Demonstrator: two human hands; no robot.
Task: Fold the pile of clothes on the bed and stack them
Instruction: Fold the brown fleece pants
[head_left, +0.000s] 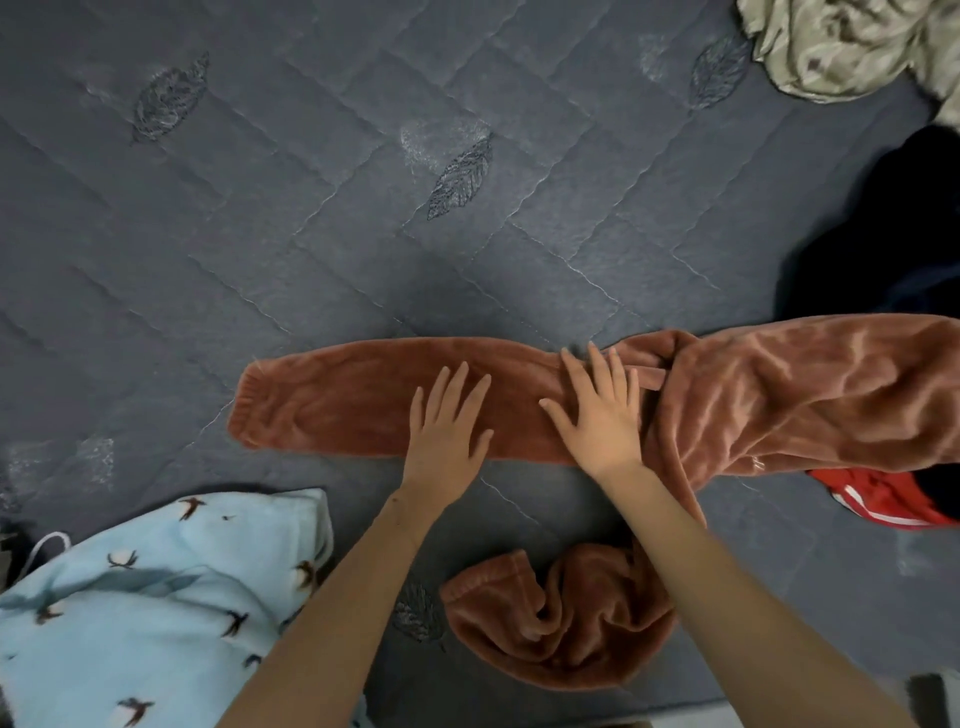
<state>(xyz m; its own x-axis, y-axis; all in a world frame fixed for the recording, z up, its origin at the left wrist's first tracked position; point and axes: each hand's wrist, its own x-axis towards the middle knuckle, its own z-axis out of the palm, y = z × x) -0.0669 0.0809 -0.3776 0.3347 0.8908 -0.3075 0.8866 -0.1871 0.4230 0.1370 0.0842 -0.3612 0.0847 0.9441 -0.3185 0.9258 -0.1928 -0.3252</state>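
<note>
**A:** Closest in are the two forearms (519, 597). Between them lies the bunched limb (561, 618) of the brown fleece garment (779, 405), crumpled with its cuff turned up. What are the hands doing?

**B:** Both lie flat on the garment's stretched limb (337, 405). The left hand (444, 426) is near its middle. The right hand (602, 415) is where it joins the rumpled body. The fingers (452, 402) are straight and spread, palms down, gripping nothing. I read this as smoothing before the first fold.

**A:** Where does the garment sit?

**B:** Spread across the grey quilted bed (311, 234), with its body running out of view. I can't tell whether it is trousers or a top.

**A:** How would you do this step well?

**B:** Press from the join out toward the cuff, so the wrinkles leave by the open end. The plush pile will probably drag, so lift and replace the palms instead of scrubbing. Next, flatten the twisted body and draw the bunched limb out straight. Folding over that lump would make a fat, lopsided bundle.

**A:** Anything in the way?

**B:** A red cloth (883, 499) peeks from under the garment's near edge, and a dark cloth (893, 234) touches its far edge. Either could get caught in a fold. A beige cloth (852, 47) lies well beyond the garment. A blue bird-print cloth (130, 613) lies nearer the camera than the stretched limb, apart from it.
</note>
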